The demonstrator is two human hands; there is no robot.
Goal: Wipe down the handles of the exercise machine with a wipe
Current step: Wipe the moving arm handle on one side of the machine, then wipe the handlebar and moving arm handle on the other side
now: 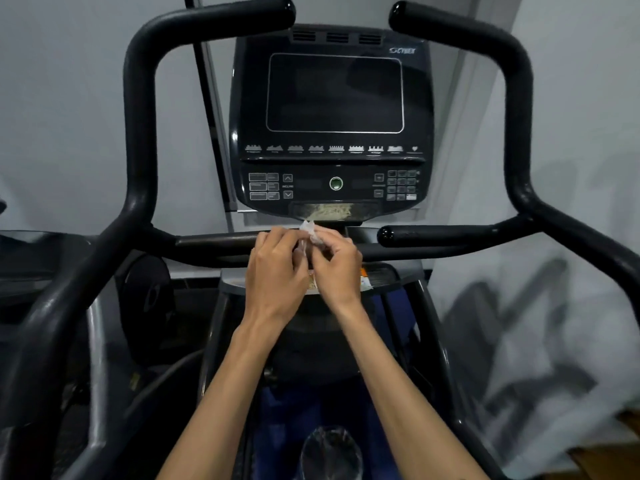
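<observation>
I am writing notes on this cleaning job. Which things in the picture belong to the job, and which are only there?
Belong to the job:
- wipe, pinched between left hand and right hand
- left handle
- right handle
- lower grip bar

Only there:
- console screen
- button panel
- tray under the console
- bottle at the bottom edge

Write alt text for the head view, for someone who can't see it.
Two bare hands, left and right, pinch a small crumpled wipe between them just in front of an exercise machine's console. Black handles curve up on both sides, untouched, and the screen is dark.
</observation>
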